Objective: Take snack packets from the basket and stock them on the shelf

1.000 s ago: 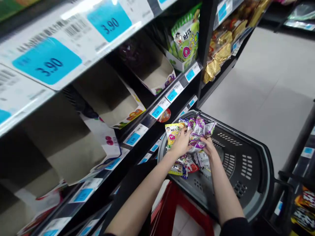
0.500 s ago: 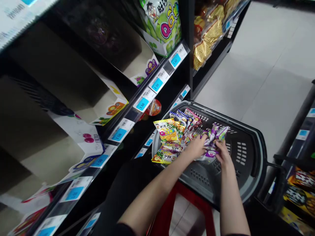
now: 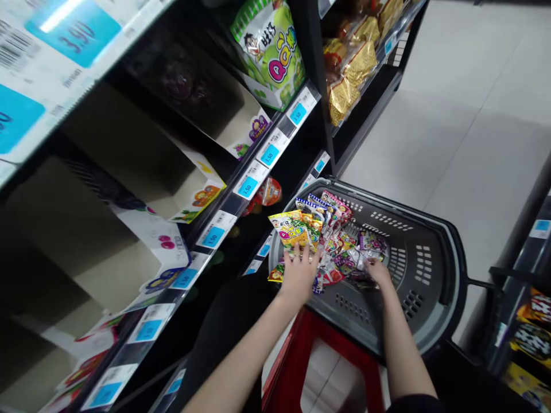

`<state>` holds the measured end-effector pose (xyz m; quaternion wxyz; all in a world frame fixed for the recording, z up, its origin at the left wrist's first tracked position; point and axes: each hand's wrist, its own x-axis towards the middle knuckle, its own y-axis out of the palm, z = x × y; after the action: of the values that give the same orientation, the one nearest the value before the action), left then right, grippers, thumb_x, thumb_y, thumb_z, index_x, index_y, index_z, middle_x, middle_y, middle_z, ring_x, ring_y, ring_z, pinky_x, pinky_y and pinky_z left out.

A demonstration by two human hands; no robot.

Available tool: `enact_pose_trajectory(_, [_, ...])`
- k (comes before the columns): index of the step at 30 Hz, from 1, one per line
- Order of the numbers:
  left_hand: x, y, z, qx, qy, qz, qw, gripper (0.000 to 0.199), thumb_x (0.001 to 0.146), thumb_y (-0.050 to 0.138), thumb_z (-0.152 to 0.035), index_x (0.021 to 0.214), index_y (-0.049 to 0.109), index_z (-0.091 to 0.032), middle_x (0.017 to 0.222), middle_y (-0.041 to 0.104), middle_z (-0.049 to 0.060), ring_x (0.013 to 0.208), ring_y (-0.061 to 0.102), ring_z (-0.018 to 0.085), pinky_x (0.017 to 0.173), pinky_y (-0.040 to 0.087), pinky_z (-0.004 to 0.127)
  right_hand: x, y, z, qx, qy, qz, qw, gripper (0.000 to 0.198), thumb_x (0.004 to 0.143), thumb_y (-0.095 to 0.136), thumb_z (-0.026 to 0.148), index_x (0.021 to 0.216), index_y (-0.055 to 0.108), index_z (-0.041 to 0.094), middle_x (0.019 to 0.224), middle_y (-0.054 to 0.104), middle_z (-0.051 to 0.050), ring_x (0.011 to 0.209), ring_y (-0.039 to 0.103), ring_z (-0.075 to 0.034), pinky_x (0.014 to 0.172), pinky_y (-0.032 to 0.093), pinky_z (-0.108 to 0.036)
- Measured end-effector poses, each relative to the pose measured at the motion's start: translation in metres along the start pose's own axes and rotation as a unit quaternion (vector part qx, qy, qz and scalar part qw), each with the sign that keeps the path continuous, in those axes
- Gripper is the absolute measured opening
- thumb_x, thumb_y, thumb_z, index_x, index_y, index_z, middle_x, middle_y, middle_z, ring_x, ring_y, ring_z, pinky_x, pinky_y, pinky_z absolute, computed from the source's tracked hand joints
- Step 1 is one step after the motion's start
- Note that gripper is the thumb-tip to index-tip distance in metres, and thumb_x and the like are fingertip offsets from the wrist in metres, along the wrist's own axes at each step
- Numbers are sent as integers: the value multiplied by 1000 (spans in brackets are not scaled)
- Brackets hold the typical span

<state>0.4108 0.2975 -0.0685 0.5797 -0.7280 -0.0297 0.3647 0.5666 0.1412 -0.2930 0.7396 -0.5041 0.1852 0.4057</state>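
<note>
A grey shopping basket [image 3: 447, 241] holds several small bags of gummy candy. My left hand [image 3: 299, 275] lies with spread fingers on the yellow candy bags [image 3: 293, 226] at the basket's left side, partly covering them. Inside the basket, my right hand [image 3: 379, 274] has its fingers closed at the edge of a purple candy bag [image 3: 372, 244]; the fingertips are partly hidden. Between the hands lie more purple and red bags [image 3: 340, 246]. Blue-edged bags [image 3: 316, 206] and pink bags [image 3: 338, 206] stand behind the yellow ones.
Shelves on the left carry open cardboard display boxes [image 3: 172, 189] and blue price tags [image 3: 247, 186]. A large green candy bag [image 3: 275, 51] stands above, gold-wrapped packs [image 3: 357, 63] beyond. A red stool-like frame [image 3: 314, 327] sits below the basket. Another shelf edge [image 3: 527, 241] borders the right.
My left hand has moved left from the purple bags onto the yellow ones. The purple bags, held up between both hands before, now lie lower in the basket; my right hand has dropped slightly.
</note>
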Motion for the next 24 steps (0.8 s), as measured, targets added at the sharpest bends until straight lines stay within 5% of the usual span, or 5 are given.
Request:
enact_pose_trajectory(5, [-4, 4, 40, -17, 51, 38, 998, 62, 75, 43, -8, 131, 28, -28, 130, 42, 11, 115, 41, 28, 96, 27, 45, -9, 7, 38, 30, -59, 38, 997, 37, 78, 46, 39, 106, 57, 18, 98, 65, -7, 92, 59, -19, 78, 41, -26])
enact_pose_trajectory(9, [0, -5, 62, -86, 97, 57, 990, 60, 73, 50, -14, 129, 32, -27, 126, 47, 6, 115, 42, 21, 98, 29, 33, -24, 11, 35, 36, -44, 80, 995, 34, 77, 47, 38, 96, 62, 15, 89, 67, -6, 84, 61, -19, 71, 43, -25])
enact_pose_trajectory(17, [-13, 1, 81, -117, -5, 101, 988, 67, 73, 49, -50, 132, 26, -29, 140, 29, 8, 127, 21, 32, 99, 14, 57, -54, -10, 50, 47, -57, 81, 994, 39, 80, 37, 36, 99, 60, 10, 95, 66, -11, 87, 61, -20, 73, 42, -27])
enact_pose_trajectory(20, [-26, -21, 75, -115, -48, 52, 991, 82, 65, 56, -54, 134, 26, -23, 141, 23, 13, 128, 18, 35, 100, 14, 55, -79, -27, 66, 56, -98, 77, 991, 40, 78, 38, 38, 99, 59, 9, 94, 66, -12, 88, 61, -22, 75, 43, -28])
enact_pose_trajectory(24, [-27, -93, 57, -185, 71, -78, 977, 53, 75, 49, -41, 126, 38, -28, 128, 45, 4, 118, 39, 21, 99, 30, 35, -121, -41, 80, 96, -206, 64, 972, 38, 80, 35, 37, 100, 57, 14, 99, 66, -9, 93, 60, -19, 79, 43, -25])
